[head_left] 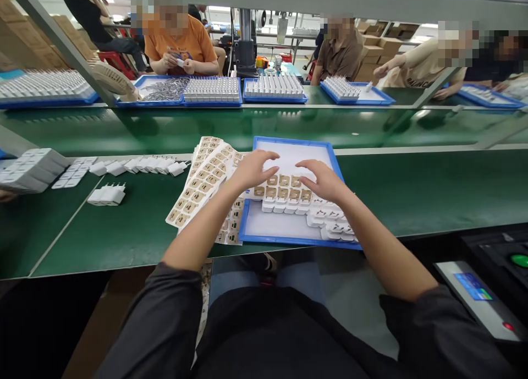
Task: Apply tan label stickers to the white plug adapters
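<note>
Centrally, blue-rimmed white rectangular tray (281, 241): rested on the green counter (412, 186).
White sheet with tan cut-out squares (282, 192): lay in the tray between the hands, the long axis of its visible part running left to right.
Row of white plastic blocks (286, 206): lined the sheet's near edge, also left to right.
Left hand (252, 171): pointed rightward above the sheet, fingers curved and parted from the thumb, nothing visibly held.
Right hand (324, 181): pointed leftward, fingers and thumb spread apart, nothing visibly held; whether the thumb touched the sheet could not be told.
Fanned white sheets with tan shapes (206, 175): lay left of the tray, long axes slanting from near left to far right.
</note>
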Action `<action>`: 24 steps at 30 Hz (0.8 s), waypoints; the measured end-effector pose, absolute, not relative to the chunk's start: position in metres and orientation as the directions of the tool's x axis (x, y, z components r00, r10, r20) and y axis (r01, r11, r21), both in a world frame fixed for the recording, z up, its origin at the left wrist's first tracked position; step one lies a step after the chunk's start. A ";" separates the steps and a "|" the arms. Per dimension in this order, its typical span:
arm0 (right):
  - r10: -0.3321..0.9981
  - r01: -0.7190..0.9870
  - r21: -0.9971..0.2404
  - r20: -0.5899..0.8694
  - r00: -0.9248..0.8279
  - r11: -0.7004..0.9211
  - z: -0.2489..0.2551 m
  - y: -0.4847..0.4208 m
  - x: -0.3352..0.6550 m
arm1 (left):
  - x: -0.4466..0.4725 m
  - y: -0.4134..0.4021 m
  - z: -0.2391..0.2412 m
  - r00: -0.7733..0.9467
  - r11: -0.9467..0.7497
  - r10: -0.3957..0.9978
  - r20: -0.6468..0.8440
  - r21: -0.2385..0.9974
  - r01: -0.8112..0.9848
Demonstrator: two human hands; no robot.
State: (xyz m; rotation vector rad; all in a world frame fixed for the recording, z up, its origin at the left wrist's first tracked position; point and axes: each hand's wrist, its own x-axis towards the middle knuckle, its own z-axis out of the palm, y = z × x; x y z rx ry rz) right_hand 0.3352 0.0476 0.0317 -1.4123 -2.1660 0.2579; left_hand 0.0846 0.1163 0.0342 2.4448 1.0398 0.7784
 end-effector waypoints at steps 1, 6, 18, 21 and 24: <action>0.911 0.792 -0.455 0.273 -0.309 0.406 0.030 0.055 0.337 | 0.100 0.118 0.039 0.625 -0.656 0.729 0.279 0.547 0.520; 0.901 0.757 -0.497 0.309 -0.303 0.425 0.020 0.055 0.339 | 0.130 0.126 0.054 0.721 -0.490 0.692 -0.047 0.702 0.517; 0.657 0.755 -0.095 0.571 -0.493 0.649 0.007 0.050 0.333 | 0.128 0.129 0.052 0.725 -0.292 0.672 -0.152 0.845 0.448; 0.646 0.747 -0.089 0.575 -0.501 0.659 0.008 0.051 0.330 | 0.129 0.128 0.049 0.722 -0.307 0.675 -0.151 0.833 0.461; 0.640 0.740 -0.057 0.549 -0.537 0.670 0.014 0.047 0.333 | 0.131 0.129 0.046 0.704 -0.337 0.696 -0.142 0.801 0.494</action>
